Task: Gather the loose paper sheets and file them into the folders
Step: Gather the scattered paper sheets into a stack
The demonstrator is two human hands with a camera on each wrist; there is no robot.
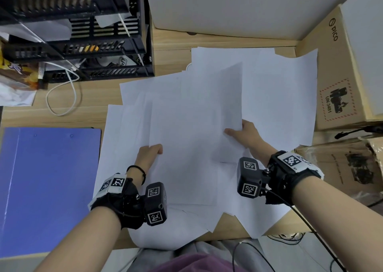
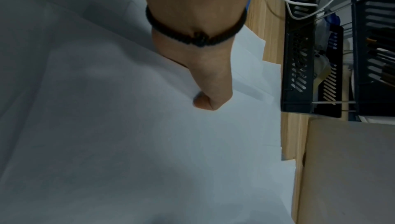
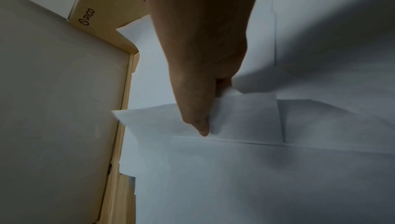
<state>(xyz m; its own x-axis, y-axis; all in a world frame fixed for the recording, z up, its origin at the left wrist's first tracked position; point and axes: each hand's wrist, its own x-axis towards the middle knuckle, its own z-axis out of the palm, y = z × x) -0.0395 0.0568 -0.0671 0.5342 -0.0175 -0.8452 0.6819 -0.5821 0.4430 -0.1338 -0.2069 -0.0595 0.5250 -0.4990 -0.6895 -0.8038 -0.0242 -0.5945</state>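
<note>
Several loose white paper sheets (image 1: 269,97) lie overlapping across the middle of the wooden desk (image 1: 87,91). My left hand (image 1: 151,152) pinches the left edge of a top sheet (image 1: 186,143), thumb on top (image 2: 203,102), fingers hidden beneath. My right hand (image 1: 242,131) pinches another sheet (image 1: 230,93) by its right edge and holds it tilted up; in the right wrist view the thumb (image 3: 200,126) presses on that sheet (image 3: 245,117). A closed blue folder (image 1: 49,188) lies flat at the left, apart from both hands.
A black slotted desk organizer (image 1: 83,33) with a white cable (image 1: 72,91) stands at the back left. Cardboard boxes (image 1: 335,74) line the right side. A large white board (image 1: 228,8) leans at the back. Papers overhang the desk's front edge.
</note>
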